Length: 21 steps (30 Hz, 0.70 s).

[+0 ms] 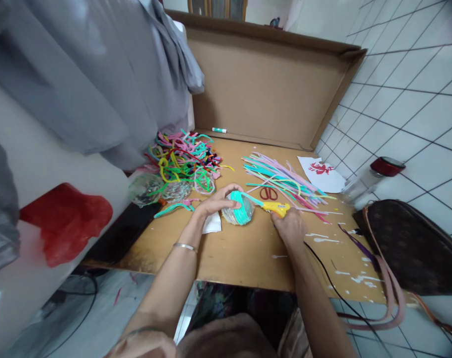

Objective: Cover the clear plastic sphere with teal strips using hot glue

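Note:
My left hand (pixel 225 197) is closed round a clear, rounded piece, like a cut plastic bottle end, partly wrapped in a turquoise pipe cleaner (pixel 242 211). Its loose end stretches right toward the nozzle of a yellow glue gun (pixel 276 207). My right hand (pixel 291 226) grips the glue gun by its handle, nozzle pointing left at the wrapped piece. A black cord runs from beneath that hand to the lower right. Just behind the gun lie red-handled scissors (pixel 269 193). A white paper piece (pixel 212 223) sits under my left wrist.
Straight pipe cleaners (pixel 281 174) lie behind the scissors; a tangled multicoloured heap (pixel 184 159) and clear plastic pieces (pixel 147 190) lie left. Right are a clear bottle (pixel 367 181) with a dark red lid and a brown bag (pixel 412 243). A cardboard sheet (pixel 263 89) stands behind.

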Each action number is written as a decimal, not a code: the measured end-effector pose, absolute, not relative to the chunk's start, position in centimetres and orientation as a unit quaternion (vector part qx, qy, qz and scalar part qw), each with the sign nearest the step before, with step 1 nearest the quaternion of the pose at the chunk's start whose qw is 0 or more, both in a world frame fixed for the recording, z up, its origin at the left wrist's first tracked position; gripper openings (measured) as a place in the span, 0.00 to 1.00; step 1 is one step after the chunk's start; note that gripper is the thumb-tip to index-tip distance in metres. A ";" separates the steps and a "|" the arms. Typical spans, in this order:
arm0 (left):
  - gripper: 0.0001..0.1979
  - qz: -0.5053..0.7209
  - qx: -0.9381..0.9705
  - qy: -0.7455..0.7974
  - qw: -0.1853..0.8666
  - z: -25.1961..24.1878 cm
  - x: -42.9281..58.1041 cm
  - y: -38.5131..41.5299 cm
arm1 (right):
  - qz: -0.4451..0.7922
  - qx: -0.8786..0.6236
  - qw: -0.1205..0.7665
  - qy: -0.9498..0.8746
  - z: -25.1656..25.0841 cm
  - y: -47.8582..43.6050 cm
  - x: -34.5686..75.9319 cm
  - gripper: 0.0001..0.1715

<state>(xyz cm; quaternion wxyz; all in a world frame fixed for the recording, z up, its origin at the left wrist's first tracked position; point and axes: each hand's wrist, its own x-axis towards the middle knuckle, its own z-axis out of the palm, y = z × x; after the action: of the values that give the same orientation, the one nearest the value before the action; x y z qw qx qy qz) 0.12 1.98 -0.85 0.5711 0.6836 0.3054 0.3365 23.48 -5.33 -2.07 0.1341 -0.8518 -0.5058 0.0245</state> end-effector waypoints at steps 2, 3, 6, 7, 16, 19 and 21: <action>0.25 0.336 0.682 0.309 0.571 -0.5 0.2 1.8 | 0.020 -0.848 0.139 -0.511 -2.2 -5.2 23.6 0.30; 0.25 0.336 0.681 0.311 0.571 -0.4 0.2 1.7 | 0.018 -0.846 0.142 -0.514 -2.2 -5.2 23.6 0.30; 0.25 0.334 0.682 0.310 0.572 -0.5 0.2 1.8 | 0.008 -0.843 0.141 -0.519 -2.4 -5.2 23.7 0.29; 0.25 0.333 0.684 0.307 0.572 -0.6 0.2 1.8 | 0.001 -0.842 0.137 -0.522 -2.5 -5.2 23.7 0.29; 0.25 0.334 0.695 0.309 0.556 -1.1 0.4 2.0 | -0.121 -0.733 0.256 -0.618 -2.9 -5.3 23.9 0.20; 0.25 0.325 0.704 0.315 0.548 -1.0 0.5 2.0 | -0.054 -0.599 0.396 -0.694 -1.0 -5.9 22.3 0.18; 0.24 0.323 0.711 0.315 0.540 -1.0 0.5 2.0 | 0.002 -0.527 0.447 -0.723 0.7 -6.3 20.8 0.22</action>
<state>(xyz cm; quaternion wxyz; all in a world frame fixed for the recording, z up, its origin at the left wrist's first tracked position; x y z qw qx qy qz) 0.54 1.98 -1.01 0.5399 0.7106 0.3148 0.3231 20.76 -6.31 0.73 0.4474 -0.5267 -0.7228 0.0023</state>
